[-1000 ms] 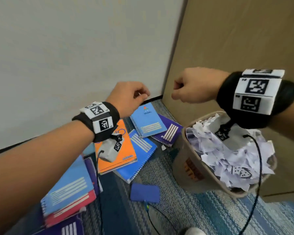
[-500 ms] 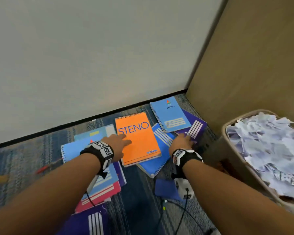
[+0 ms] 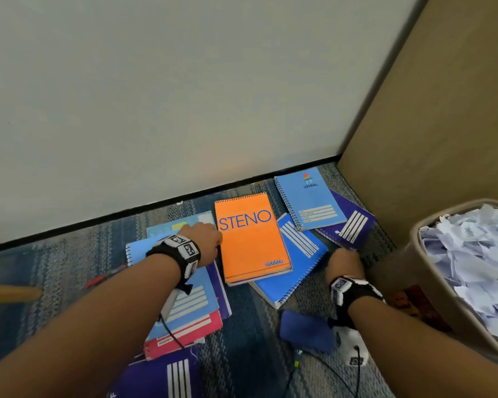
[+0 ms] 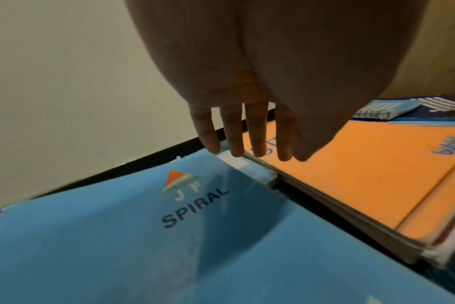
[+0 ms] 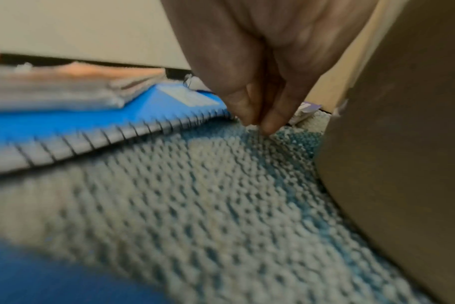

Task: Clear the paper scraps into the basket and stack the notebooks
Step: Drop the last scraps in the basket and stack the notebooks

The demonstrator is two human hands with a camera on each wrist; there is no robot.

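Several notebooks lie scattered on the carpet. An orange STENO notebook [image 3: 250, 239] [image 4: 364, 174] lies partly on a blue one [image 3: 299, 262] [image 5: 65, 119]. My left hand [image 3: 206, 242] [image 4: 247, 144] has straight fingers, its tips touching the orange notebook's left edge and the light-blue SPIRAL notebook [image 4: 143, 236] beside it. My right hand [image 3: 344, 259] [image 5: 257, 121] is down on the carpet between the blue notebook and the basket [image 3: 431, 271] [image 5: 403, 144]. Its thumb and finger pinch a tiny white paper scrap that barely shows. White paper scraps [image 3: 472, 259] fill the basket.
Another light-blue SPIRAL notebook [image 3: 311, 202] and a purple one [image 3: 354, 228] lie by the tan panel [image 3: 429, 124]. A pink notebook [image 3: 184, 337] and a purple one [image 3: 167, 377] sit near me. A blue pouch [image 3: 305, 331] and a red pen [image 3: 98, 280] lie on the carpet.
Both hands came down from above the basket to the floor. The right hand then slid off the notebooks to the carpet by the basket and pinched. The left stays by the orange notebook.
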